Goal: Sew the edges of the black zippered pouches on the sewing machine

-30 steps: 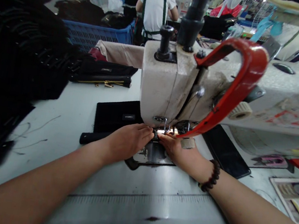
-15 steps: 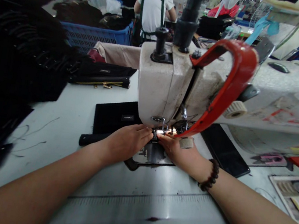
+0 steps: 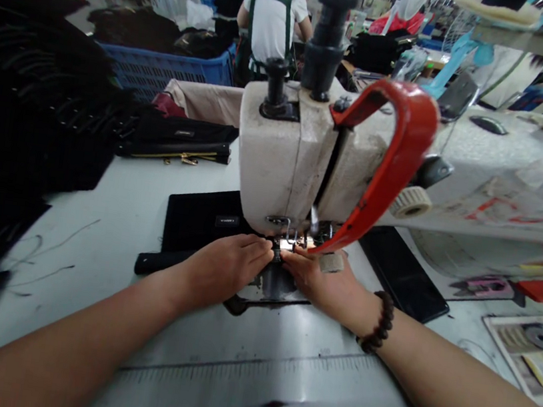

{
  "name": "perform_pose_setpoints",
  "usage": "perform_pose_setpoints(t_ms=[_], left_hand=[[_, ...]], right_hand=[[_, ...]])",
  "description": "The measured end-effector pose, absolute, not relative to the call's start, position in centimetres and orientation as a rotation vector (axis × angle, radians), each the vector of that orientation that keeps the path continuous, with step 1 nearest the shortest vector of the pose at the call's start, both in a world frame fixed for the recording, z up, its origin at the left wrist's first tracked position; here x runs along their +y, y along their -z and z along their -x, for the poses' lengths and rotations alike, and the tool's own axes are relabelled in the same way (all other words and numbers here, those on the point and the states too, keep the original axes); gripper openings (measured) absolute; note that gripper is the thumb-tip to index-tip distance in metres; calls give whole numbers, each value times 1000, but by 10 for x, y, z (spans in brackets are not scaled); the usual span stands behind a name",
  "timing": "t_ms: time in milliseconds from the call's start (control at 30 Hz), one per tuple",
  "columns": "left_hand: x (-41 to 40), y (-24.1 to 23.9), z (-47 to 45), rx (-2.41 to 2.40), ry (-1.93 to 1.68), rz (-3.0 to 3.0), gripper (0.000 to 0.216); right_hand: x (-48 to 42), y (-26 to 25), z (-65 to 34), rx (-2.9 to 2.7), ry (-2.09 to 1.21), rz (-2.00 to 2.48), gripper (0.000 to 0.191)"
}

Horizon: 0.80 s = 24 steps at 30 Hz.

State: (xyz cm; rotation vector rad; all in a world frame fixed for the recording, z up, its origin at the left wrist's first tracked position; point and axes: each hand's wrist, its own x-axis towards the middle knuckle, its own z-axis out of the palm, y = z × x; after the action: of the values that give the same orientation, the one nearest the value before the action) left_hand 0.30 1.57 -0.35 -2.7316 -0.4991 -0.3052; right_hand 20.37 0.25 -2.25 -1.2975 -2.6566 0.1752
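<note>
A white sewing machine (image 3: pixel 270 163) stands over the table, its needle area lit. Under its head lies a black fabric panel (image 3: pixel 189 215) with a small label, its near edge folded or rolled into a strip. My left hand (image 3: pixel 225 264) presses on this panel left of the presser foot, fingers together and closed on the fabric. From the other side, my right hand (image 3: pixel 324 281), with a beaded bracelet at the wrist, holds the work by the presser foot, fingertips close to the left ones. The fabric beneath my right fingers is mostly hidden.
A curved red bar (image 3: pixel 408 148) arches before the machine head. Black pouches with zips (image 3: pixel 179 140) lie behind left, beside a tall dark pile (image 3: pixel 30 82). A black phone-like slab (image 3: pixel 403 272), pink-handled snips (image 3: pixel 485 286) and a parts tray (image 3: pixel 529 347) are right. A person (image 3: pixel 272 15) works beyond.
The view has shifted slightly, so the machine and table sit a little further left and lower. Both hands stay at the presser foot, with little visible movement of the fabric.
</note>
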Motion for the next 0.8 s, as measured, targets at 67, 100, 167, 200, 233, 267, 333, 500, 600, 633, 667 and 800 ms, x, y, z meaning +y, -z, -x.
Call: perform_pose_setpoints(t_ms=[67, 100, 167, 200, 233, 267, 333, 500, 600, 633, 667, 800], left_hand=[[15, 4, -3, -528, 259, 2758, 30], [15, 4, -3, -549, 233, 2767, 30], [16, 3, -4, -591, 181, 2773, 31], [17, 2, -5, -603, 158, 2768, 31], [17, 2, -5, -607, 148, 2760, 31], [18, 2, -5, -604, 156, 2750, 31], [19, 3, -5, -586, 201, 2741, 30], [23, 7, -3, -556, 278, 2747, 31], [19, 5, -4, -649, 186, 2775, 34], [16, 1, -5, -752, 131, 2778, 35], [14, -4, -5, -881, 59, 2774, 36], [11, -47, 4, -1330, -226, 2743, 27]], right_hand=[[2, 21, -203, -2667, -180, 1291, 22], [2, 20, -203, -2673, -183, 1291, 22], [3, 19, -203, -2679, -185, 1296, 21], [4, 19, -203, -2678, -183, 1301, 21], [4, 19, -203, -2675, -181, 1306, 21], [5, 19, -203, -2674, -179, 1310, 21], [6, 20, -203, -2671, -176, 1313, 20], [8, 23, -202, -2643, -164, 1335, 19], [6, 23, -201, -2626, -150, 1349, 18], [5, 22, -201, -2609, -137, 1360, 18], [3, 20, -202, -2582, -123, 1367, 19], [-3, 13, -205, -2457, -86, 1238, 22]])
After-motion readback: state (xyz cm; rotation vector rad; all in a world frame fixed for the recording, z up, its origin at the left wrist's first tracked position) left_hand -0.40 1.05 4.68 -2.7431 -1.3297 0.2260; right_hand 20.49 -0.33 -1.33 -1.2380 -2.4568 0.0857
